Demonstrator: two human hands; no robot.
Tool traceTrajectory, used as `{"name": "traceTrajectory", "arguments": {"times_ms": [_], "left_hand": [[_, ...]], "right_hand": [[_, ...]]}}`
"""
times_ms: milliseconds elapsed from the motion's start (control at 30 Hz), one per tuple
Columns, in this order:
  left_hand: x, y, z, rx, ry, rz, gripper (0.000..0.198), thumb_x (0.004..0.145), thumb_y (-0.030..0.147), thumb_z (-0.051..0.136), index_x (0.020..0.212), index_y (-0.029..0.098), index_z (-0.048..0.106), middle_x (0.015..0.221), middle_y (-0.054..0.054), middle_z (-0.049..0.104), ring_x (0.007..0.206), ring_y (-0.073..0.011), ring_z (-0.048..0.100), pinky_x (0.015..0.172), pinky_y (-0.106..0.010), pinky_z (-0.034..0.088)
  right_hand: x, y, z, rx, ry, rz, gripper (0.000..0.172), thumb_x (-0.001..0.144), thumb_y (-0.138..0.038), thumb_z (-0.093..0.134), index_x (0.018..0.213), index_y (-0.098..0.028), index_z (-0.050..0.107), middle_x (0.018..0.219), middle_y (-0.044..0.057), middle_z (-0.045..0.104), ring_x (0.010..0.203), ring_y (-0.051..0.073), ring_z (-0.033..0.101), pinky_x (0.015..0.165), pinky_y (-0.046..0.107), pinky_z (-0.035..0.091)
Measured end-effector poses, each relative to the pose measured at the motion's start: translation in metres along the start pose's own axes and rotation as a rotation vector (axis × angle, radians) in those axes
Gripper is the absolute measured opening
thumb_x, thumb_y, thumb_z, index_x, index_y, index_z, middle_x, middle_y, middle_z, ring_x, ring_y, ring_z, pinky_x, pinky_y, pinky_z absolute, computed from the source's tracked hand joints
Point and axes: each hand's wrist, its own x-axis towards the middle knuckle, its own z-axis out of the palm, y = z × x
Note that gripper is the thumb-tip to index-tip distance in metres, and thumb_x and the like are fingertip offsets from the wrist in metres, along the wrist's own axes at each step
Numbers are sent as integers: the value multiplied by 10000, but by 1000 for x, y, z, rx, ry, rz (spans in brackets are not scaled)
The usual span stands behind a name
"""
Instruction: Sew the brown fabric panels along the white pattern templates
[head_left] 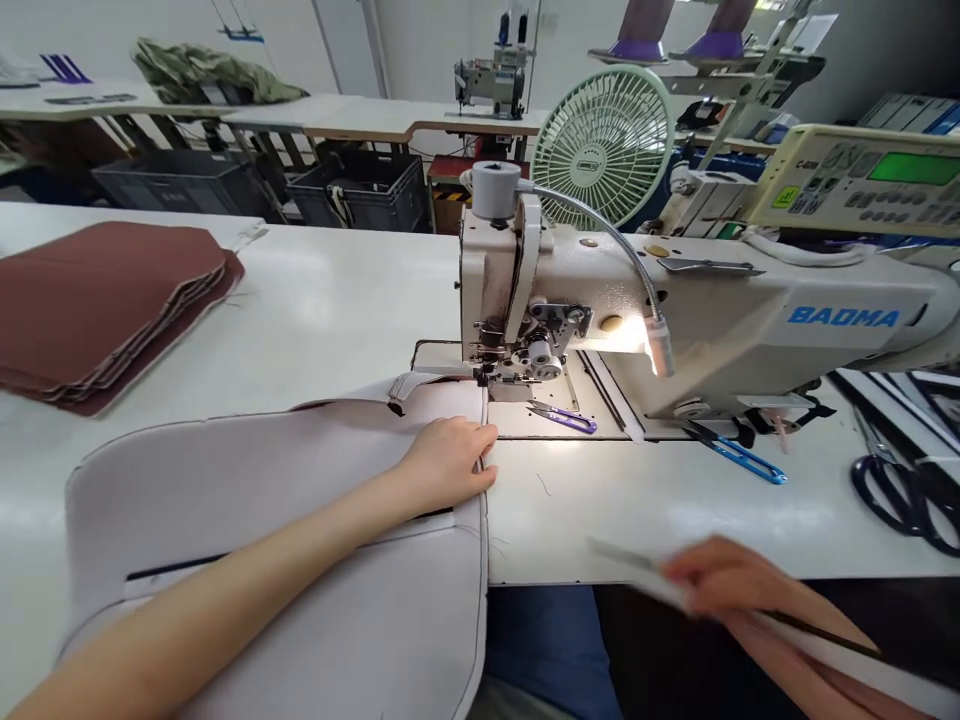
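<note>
A large pale grey fabric panel point(300, 520) lies on the white table, its far edge under the presser foot point(501, 378) of the white sewing machine point(675, 310). My left hand point(450, 462) rests on the panel's right edge just before the needle, fingers curled down against the cloth. My right hand point(720, 582), blurred by motion, is low at the table's front edge, fingers closed on a long narrow white strip point(825, 650) with a dark edge.
A stack of brown fabric pieces point(105, 310) lies at the left. Purple thread snips point(566, 417), a blue tool point(742, 460) and dark scissors point(900, 495) lie near the machine. A green fan point(604, 145) and control panel point(862, 180) stand behind it.
</note>
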Motion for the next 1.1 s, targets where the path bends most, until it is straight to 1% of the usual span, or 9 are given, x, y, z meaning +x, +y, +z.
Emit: {"name": "traceTrajectory", "arguments": {"times_ms": [67,133,167,267,367,467,633,833,1100], "left_hand": [[-2,0,2,-59,44,-39,116,772,181,556,848,204,471,763,-7,576,788,-223,553,639,-301,397],[-5,0,2,-77,119,-87,170,745,207,584,868,196,466,820,-26,571,837,-234,543,683,-319,434],[-6,0,2,-65,148,-96,167,737,233,598,828,192,464,834,-37,564,854,-241,534,709,-334,448],[-7,-1,0,-11,177,-46,168,739,227,569,652,192,430,839,-61,550,851,-242,519,746,-361,473],[-5,-9,-3,-59,217,33,181,728,159,516,581,184,413,1077,-99,584,1026,-268,516,856,-393,475],[-2,-23,-11,-209,182,48,180,710,143,486,577,185,373,1300,-69,546,1173,-273,482,965,-419,436],[0,-37,-26,-431,74,6,156,718,165,419,611,199,312,1358,-43,527,1230,-248,473,992,-391,430],[0,-34,-27,-326,37,0,170,748,190,434,625,203,317,1360,-64,521,1252,-257,431,1034,-428,382],[-1,-27,-21,-218,26,-1,167,782,175,438,642,196,348,1413,-50,466,1260,-248,400,1002,-420,400]], "right_hand": [[42,-5,18,-166,99,-307,366,949,-245,345,1151,-307,645,1088,101,672,949,232,664,737,338,578],[80,-9,43,-183,129,-427,404,943,-135,337,1187,-270,628,1162,88,659,1082,221,612,884,371,539],[95,-11,56,-224,142,-504,394,933,-96,357,1184,-228,630,1140,95,671,1092,217,606,905,372,530],[121,-12,92,-462,237,-736,329,887,-4,414,1093,-82,658,1035,145,706,1007,220,643,806,334,559],[125,-12,112,-588,241,-851,293,839,32,452,1020,-27,675,1022,171,710,955,223,656,709,303,558],[129,-13,122,-616,138,-889,292,827,10,483,1054,-15,665,1081,191,691,990,229,643,732,312,548],[147,-19,129,-555,22,-856,310,852,-73,524,1131,19,625,1132,251,652,1061,273,622,746,362,537],[155,-20,130,-498,36,-816,308,890,-118,500,1139,14,625,1139,249,649,1077,288,619,751,381,524],[158,-20,128,-463,107,-793,304,887,-139,482,1089,1,660,1107,208,677,1049,287,630,718,342,512]]}}
